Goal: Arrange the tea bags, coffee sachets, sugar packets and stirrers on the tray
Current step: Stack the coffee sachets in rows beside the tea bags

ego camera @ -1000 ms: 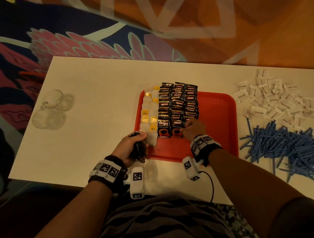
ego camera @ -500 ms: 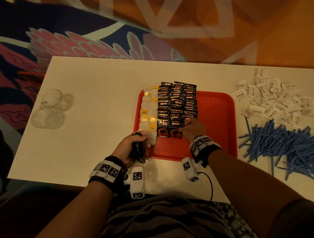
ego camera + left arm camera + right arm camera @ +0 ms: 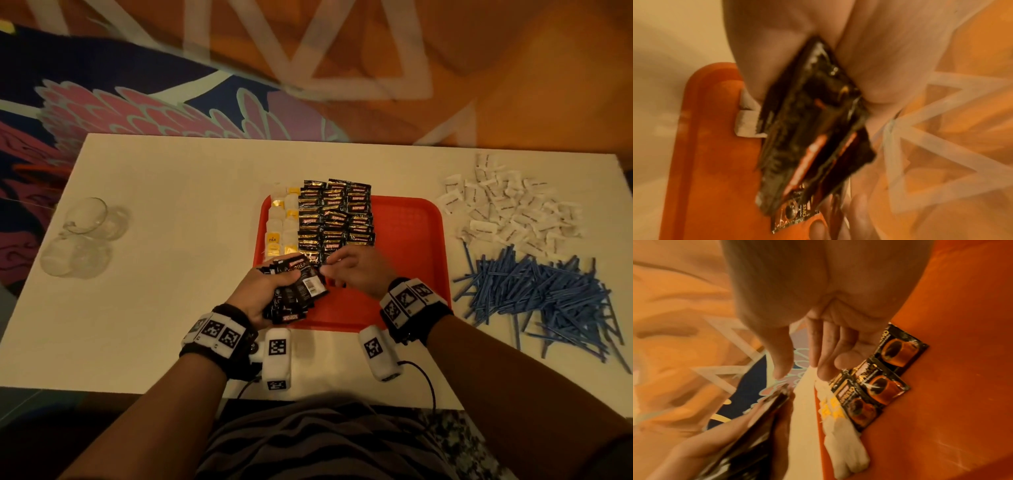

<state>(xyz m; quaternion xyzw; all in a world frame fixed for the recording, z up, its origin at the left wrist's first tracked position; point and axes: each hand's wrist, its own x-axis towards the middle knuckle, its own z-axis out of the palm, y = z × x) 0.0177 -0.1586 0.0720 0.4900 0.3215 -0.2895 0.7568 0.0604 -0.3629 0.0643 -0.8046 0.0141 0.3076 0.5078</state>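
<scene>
Your left hand (image 3: 260, 294) grips a stack of coffee sachets (image 3: 297, 291) over the near left corner of the red tray (image 3: 407, 240). Your right hand (image 3: 359, 270) reaches to the stack with relaxed, spread fingers, holding nothing. Tea bags (image 3: 281, 222) and more sachets lie in rows on the tray; sugar packets (image 3: 507, 205) and stirrers (image 3: 548, 294) lie on the worktop (image 3: 171, 205) to the right.

A hospitality setting, such as a hotel room or lounge, is suggested. A boldly patterned carpet (image 3: 144, 102) in orange, navy and pink is seen beyond the far edge of a white table (image 3: 171, 192), and glass cups (image 3: 82, 233) are laid near its left edge.
</scene>
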